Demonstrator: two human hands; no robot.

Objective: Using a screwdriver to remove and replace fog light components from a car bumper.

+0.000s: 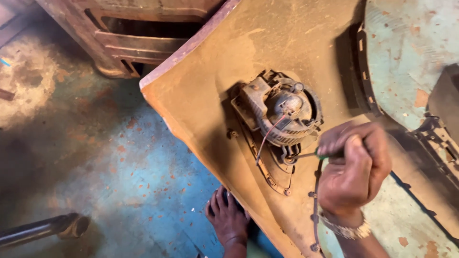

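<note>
The scene is being recorded by a single head-worn camera, which is being pointed steeply downward from above the work. The view is being held close: a dusty tan panel (248,52) is being framed across the centre and upper right, with the motor (279,112) mounted on it lying near the middle. The right hand (354,167) is being caught at lower right, close under the lens, and the left hand (229,220) at the bottom edge. The blue floor (119,167) is being taken in at left. No second view is being supplied, so no overlap is being shown.
</note>
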